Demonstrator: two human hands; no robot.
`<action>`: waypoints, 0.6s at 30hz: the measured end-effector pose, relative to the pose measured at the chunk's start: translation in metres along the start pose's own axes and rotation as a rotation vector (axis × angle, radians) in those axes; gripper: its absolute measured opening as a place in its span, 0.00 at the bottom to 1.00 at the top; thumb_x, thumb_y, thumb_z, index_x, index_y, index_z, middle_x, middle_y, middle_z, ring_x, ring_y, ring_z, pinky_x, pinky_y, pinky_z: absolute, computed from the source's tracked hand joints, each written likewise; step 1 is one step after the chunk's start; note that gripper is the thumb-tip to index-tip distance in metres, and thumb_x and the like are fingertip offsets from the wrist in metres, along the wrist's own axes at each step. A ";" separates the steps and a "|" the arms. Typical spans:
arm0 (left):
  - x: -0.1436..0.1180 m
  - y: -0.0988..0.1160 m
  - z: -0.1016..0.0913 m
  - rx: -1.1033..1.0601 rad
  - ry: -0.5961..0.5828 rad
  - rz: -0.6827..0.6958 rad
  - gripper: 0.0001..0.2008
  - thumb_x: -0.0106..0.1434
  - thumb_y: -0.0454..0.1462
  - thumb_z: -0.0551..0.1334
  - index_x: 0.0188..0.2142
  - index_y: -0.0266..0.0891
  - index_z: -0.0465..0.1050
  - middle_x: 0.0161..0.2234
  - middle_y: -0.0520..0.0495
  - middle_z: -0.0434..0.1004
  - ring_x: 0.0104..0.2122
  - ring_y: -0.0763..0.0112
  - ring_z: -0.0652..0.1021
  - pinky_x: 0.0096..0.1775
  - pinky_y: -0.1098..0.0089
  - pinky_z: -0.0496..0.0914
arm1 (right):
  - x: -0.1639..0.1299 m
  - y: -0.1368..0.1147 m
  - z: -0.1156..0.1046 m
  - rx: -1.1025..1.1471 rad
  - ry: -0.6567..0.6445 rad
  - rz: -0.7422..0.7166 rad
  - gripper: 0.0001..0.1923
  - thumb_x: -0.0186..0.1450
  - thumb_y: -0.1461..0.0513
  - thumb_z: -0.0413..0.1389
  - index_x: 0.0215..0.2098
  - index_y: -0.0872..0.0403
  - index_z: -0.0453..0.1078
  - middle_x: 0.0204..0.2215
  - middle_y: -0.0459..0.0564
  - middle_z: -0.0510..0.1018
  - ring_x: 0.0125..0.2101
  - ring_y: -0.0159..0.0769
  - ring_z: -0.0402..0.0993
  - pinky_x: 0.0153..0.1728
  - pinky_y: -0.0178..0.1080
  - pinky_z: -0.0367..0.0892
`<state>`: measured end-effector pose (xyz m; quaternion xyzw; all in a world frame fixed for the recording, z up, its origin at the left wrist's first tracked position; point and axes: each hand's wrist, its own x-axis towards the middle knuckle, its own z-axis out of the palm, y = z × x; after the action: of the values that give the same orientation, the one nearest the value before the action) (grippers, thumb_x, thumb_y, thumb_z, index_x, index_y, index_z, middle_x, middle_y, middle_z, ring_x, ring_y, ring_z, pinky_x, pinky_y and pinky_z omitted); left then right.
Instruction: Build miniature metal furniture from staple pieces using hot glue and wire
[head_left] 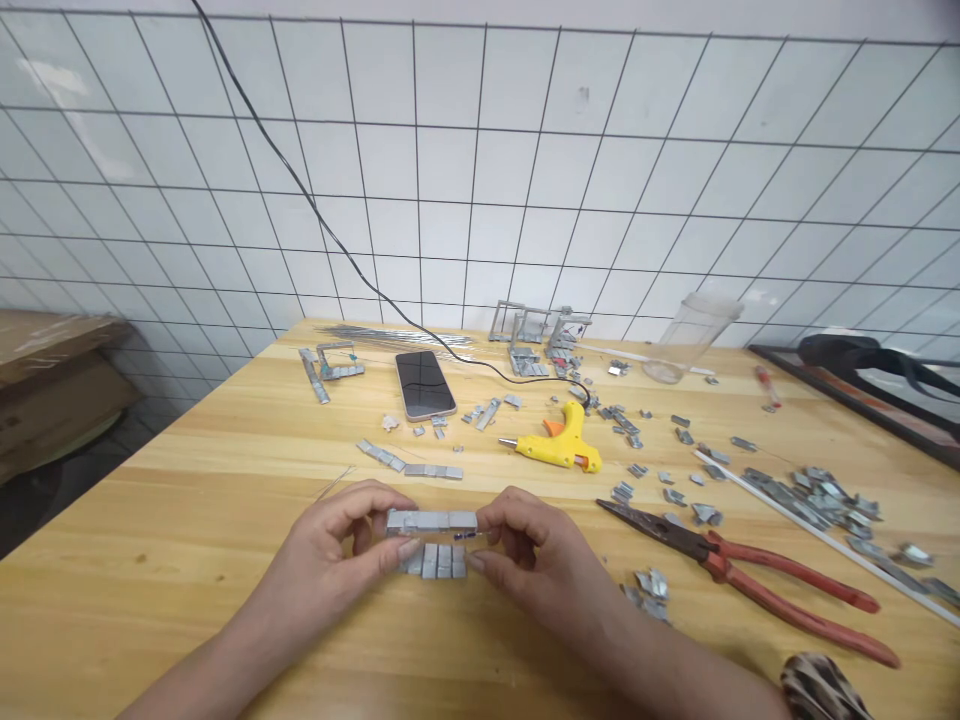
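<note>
Near the front of the table, my left hand (334,555) and my right hand (544,555) pinch a small grey frame (433,521) from either side. Its upper bar is a segmented strip, and below it sits a row of short grey slats (442,562). My left thumb presses on the lower left corner. Fingers and thumb of my right hand close on the right end, beside a small dark bit I cannot make out. Just beyond lie two segmented grey strips (433,471) (381,455).
A yellow glue gun (559,445) trails a black cord (330,230). Red-handled pliers (720,560) lie at right among scattered grey pieces (832,500) and a white stick (787,505). Behind are a phone (425,385), small grey frames (529,345), thin wires (390,337) and a clear jar (686,340).
</note>
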<state>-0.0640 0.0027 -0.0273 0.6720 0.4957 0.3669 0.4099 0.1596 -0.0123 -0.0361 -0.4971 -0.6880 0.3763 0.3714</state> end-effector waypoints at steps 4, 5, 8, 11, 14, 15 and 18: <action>0.000 -0.002 0.000 -0.017 -0.002 -0.016 0.11 0.55 0.42 0.66 0.36 0.39 0.77 0.32 0.46 0.74 0.31 0.64 0.73 0.32 0.68 0.68 | 0.000 0.003 0.000 -0.007 0.000 0.017 0.07 0.53 0.67 0.60 0.31 0.52 0.72 0.23 0.40 0.65 0.21 0.28 0.59 0.22 0.32 0.57; 0.000 -0.001 0.000 -0.019 -0.007 -0.024 0.11 0.55 0.42 0.66 0.36 0.39 0.77 0.32 0.46 0.74 0.31 0.64 0.74 0.32 0.67 0.69 | 0.000 0.003 0.000 -0.008 -0.002 0.023 0.08 0.53 0.67 0.60 0.32 0.52 0.72 0.23 0.40 0.65 0.21 0.28 0.59 0.22 0.32 0.57; 0.000 0.001 0.000 -0.029 -0.006 -0.033 0.12 0.53 0.42 0.67 0.36 0.38 0.77 0.33 0.45 0.75 0.31 0.64 0.74 0.32 0.67 0.69 | 0.000 0.004 0.000 -0.012 -0.011 0.048 0.09 0.53 0.67 0.60 0.33 0.51 0.72 0.23 0.39 0.64 0.20 0.27 0.58 0.22 0.32 0.57; 0.000 0.000 -0.002 -0.049 -0.007 -0.048 0.13 0.52 0.42 0.68 0.36 0.38 0.76 0.35 0.44 0.76 0.32 0.63 0.75 0.33 0.66 0.70 | 0.000 0.004 0.000 -0.017 -0.019 0.076 0.11 0.52 0.67 0.60 0.35 0.52 0.72 0.23 0.39 0.64 0.21 0.28 0.59 0.22 0.33 0.58; 0.000 -0.003 -0.003 -0.071 -0.015 -0.045 0.13 0.52 0.40 0.68 0.37 0.39 0.77 0.35 0.44 0.76 0.33 0.62 0.76 0.34 0.66 0.72 | -0.001 0.004 -0.001 -0.024 -0.030 0.099 0.13 0.52 0.67 0.60 0.37 0.53 0.72 0.23 0.39 0.64 0.21 0.29 0.60 0.22 0.33 0.58; 0.000 -0.004 -0.004 -0.070 -0.017 -0.036 0.13 0.52 0.40 0.69 0.37 0.39 0.77 0.34 0.44 0.77 0.33 0.62 0.76 0.33 0.67 0.72 | -0.001 0.004 -0.001 -0.027 -0.031 0.106 0.13 0.52 0.67 0.60 0.37 0.53 0.72 0.23 0.39 0.64 0.21 0.29 0.60 0.23 0.33 0.58; -0.001 -0.003 -0.005 -0.039 -0.029 -0.008 0.10 0.52 0.38 0.69 0.35 0.40 0.78 0.34 0.45 0.77 0.32 0.63 0.77 0.32 0.68 0.72 | -0.002 0.005 -0.002 -0.037 -0.028 0.117 0.14 0.52 0.67 0.60 0.38 0.53 0.72 0.25 0.40 0.65 0.22 0.29 0.60 0.24 0.34 0.59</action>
<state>-0.0696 0.0030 -0.0285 0.6673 0.4851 0.3651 0.4314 0.1642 -0.0131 -0.0404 -0.5381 -0.6698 0.3915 0.3296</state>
